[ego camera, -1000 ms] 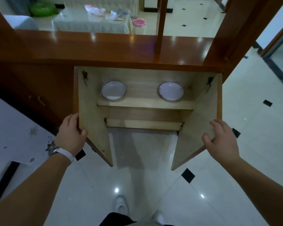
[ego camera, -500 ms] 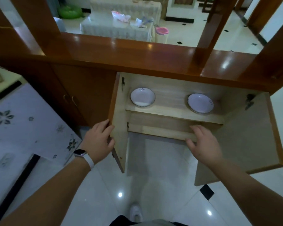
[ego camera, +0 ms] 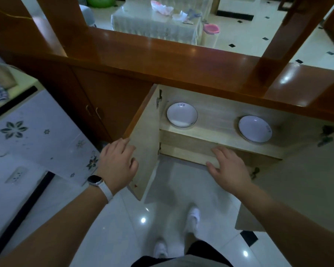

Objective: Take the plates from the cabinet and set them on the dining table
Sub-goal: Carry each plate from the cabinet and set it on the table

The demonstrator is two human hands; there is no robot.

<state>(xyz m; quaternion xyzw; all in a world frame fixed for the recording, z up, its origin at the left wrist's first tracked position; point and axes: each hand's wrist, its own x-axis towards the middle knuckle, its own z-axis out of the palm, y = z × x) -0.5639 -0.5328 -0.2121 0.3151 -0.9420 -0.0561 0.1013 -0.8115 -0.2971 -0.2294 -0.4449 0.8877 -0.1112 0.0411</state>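
Two white plates stand on the upper shelf of the open wooden cabinet [ego camera: 216, 120]: the left plate [ego camera: 182, 115] near the left wall, the right plate [ego camera: 255, 128] further right. My left hand [ego camera: 118, 162] grips the edge of the open left door [ego camera: 147, 143]. Fingers spread, my right hand [ego camera: 228, 166] hovers flat in front of the lower shelf edge, below and between the plates, holding nothing. The right door [ego camera: 301, 182] hangs wide open.
A table with a flowered white cloth [ego camera: 27, 139] sits at the left. The brown countertop [ego camera: 162, 60] and wooden posts rise above the cabinet. Beyond it are a cloth-covered table [ego camera: 154, 22] and a pink bowl [ego camera: 211, 28]. My feet stand on glossy tiled floor [ego camera: 123, 224].
My right hand has let go of the right door and moved left in front of the lower shelf. The view has shifted left, bringing the flowered table in. My left hand still holds the left door.
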